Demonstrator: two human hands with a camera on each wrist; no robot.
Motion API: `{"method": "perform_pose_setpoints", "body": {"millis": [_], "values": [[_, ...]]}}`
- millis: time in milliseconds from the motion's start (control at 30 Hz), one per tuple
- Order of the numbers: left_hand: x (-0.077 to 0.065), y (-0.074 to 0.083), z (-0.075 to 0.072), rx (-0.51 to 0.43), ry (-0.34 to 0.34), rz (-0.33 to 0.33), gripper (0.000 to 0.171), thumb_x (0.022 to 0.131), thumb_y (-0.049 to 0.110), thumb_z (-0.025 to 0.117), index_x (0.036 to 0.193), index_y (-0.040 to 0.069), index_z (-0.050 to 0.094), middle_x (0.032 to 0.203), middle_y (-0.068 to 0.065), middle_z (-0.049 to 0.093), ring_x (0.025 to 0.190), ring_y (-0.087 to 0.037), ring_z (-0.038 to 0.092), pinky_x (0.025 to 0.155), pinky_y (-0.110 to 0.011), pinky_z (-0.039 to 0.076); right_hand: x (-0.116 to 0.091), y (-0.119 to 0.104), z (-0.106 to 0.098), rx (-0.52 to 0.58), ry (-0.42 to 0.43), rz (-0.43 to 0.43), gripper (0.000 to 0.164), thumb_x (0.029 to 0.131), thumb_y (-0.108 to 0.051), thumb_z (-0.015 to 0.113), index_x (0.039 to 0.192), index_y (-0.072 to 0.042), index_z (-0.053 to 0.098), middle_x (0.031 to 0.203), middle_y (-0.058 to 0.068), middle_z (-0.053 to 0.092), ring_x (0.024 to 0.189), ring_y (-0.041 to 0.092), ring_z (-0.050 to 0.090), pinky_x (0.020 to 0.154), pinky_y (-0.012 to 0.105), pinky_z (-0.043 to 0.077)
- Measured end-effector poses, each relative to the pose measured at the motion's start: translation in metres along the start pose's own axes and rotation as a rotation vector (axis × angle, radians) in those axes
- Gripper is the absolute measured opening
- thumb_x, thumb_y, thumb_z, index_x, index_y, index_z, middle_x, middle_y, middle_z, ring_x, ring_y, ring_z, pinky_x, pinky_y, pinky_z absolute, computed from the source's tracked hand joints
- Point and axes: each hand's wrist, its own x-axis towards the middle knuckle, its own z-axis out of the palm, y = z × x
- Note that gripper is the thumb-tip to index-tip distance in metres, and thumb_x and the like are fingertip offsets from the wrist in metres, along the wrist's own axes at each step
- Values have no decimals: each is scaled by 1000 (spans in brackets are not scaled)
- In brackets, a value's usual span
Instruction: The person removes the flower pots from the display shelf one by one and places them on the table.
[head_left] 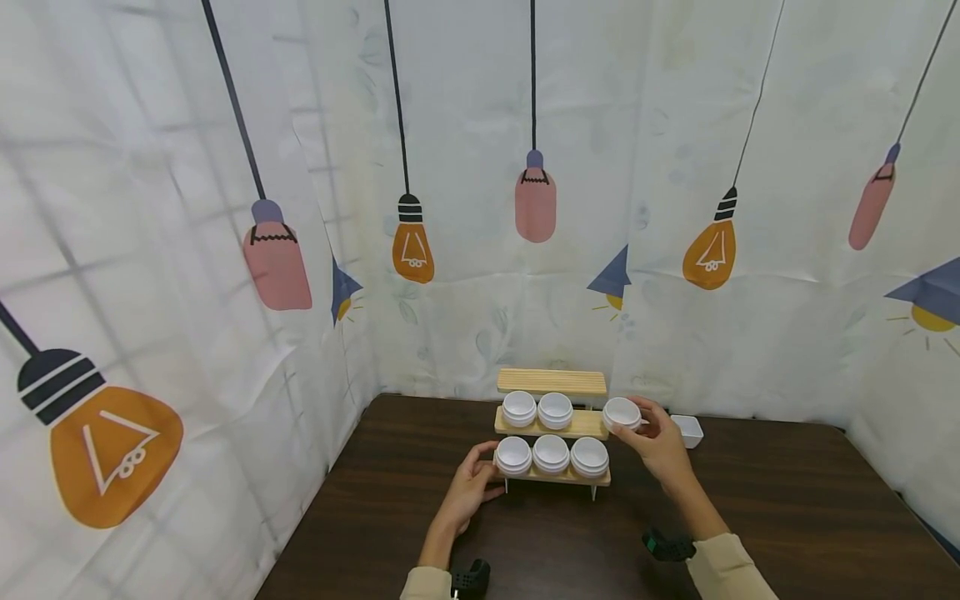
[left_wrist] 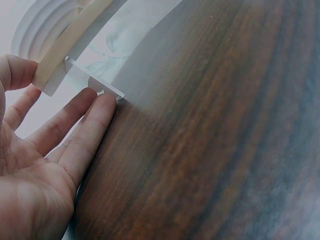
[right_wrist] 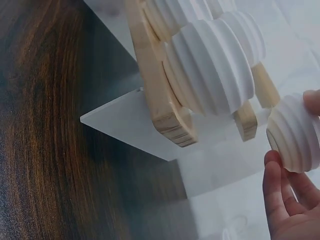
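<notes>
A tiered stand has wooden shelves (head_left: 551, 382) on clear legs (left_wrist: 82, 75). Three white ribbed bowls (head_left: 552, 452) line the lowest shelf, and two more white bowls (head_left: 556, 409) sit at the left and middle of the second. My left hand (head_left: 467, 492) holds the left end of the lowest shelf, thumb at the board's end (left_wrist: 46, 75) and other fingertips at the clear leg. My right hand (head_left: 662, 442) pinches a white ribbed bowl (right_wrist: 295, 135) between thumb and fingers, beside the second shelf's right end. Seen from above, that bowl is upright.
A small square white dish (head_left: 687, 430) lies behind my right hand on the dark wooden table (head_left: 787, 492). The top shelf bears nothing. White curtains (head_left: 465, 333) printed with lamps hang close behind the stand and along the table's left side.
</notes>
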Motion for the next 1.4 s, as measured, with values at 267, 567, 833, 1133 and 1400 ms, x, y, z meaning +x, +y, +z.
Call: {"method": "perform_pose_setpoints", "body": {"millis": [267, 567, 833, 1133, 1400], "values": [[0, 1, 0, 6, 2, -3, 42, 104, 10, 48, 146, 10, 47, 113, -8, 68, 108, -20, 67, 96, -52, 58, -4, 2, -4, -19, 18, 1, 61, 90, -22, 80, 144, -11, 54, 131, 18, 63, 85, 5, 60, 71, 21, 52], [1, 1, 3, 2, 2, -14, 42, 103, 9, 49, 145, 10, 48, 110, -7, 69, 107, -19, 68, 96, -51, 58, -9, 9, -8, 3, 37, 1, 61, 90, -21, 79, 145, -10, 54, 121, -3, 63, 86, 3, 60, 72, 21, 53], [0, 1, 1, 19, -4, -7, 41, 106, 12, 48, 147, 12, 46, 113, -8, 68, 107, -20, 68, 95, -50, 58, -12, 13, -7, 15, 46, 17, 62, 91, -21, 78, 147, -11, 52, 127, 10, 61, 89, 2, 60, 73, 21, 53], [0, 1, 0, 15, -2, -12, 41, 106, 11, 47, 147, 12, 47, 112, -7, 68, 106, -19, 68, 95, -50, 58, -14, 15, -7, 38, 74, 32, 60, 91, -19, 78, 145, -11, 54, 115, -10, 62, 89, 1, 59, 74, 20, 52], [0, 0, 0, 17, 1, -15, 40, 106, 11, 46, 146, 12, 47, 113, -8, 68, 107, -20, 68, 96, -50, 58, -14, 22, -8, 43, 83, 48, 61, 90, -16, 79, 145, -11, 53, 121, -1, 62, 87, 3, 59, 72, 20, 53]]}}
